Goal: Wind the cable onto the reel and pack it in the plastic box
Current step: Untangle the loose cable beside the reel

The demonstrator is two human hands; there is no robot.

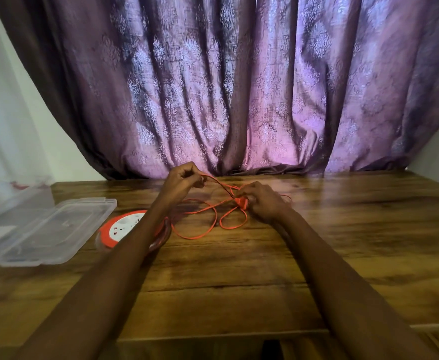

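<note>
Wooden table (239,268) bears tangled orange cable (200,236) (both hands pinching).

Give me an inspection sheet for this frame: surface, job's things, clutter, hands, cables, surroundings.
Surface: wooden table, glossy grain.
Job's things: orange and white reel lying flat, partly behind the left forearm; clear plastic box at the left edge, its lid beside the reel.
Clutter: nothing seen.
Hands: left hand raised, pinching the cable; right hand gripping it at the orange plug.
Cables: orange cable unwound, in loose crossing loops on the table between reel and hands.
Surroundings: purple patterned curtain behind the table; pale wall left.
</note>
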